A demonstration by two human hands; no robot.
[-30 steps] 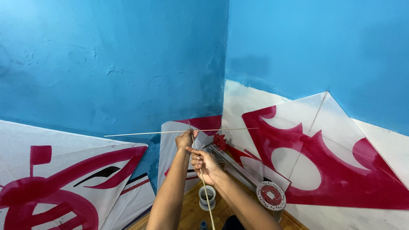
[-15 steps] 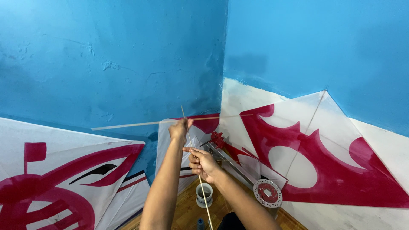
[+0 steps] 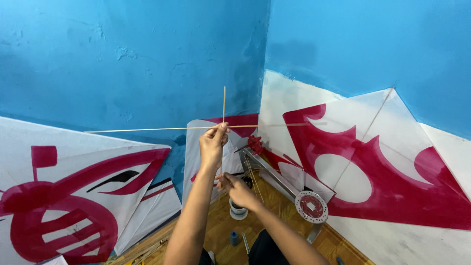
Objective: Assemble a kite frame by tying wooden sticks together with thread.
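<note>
Head view: left hand (image 3: 212, 146) fingers pinch two crossed sticks (image 3: 224, 126) where they meet; right hand (image 3: 237, 189), lower and nearer, grips the upright stick's lower end.

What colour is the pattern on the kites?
Red on white kites, seen in the head view.

Open air above hands; kites (image 3: 88, 196) left, kite (image 3: 387, 167) right, reel (image 3: 311, 206) below

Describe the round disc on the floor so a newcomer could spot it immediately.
Start at the corner where the two blue walls meet, then drop to the wooden floor. Right of the hands, the disc sits on a metal stand: flat, round, pale-rimmed with a red centre, unlike the large kites around it.
</note>
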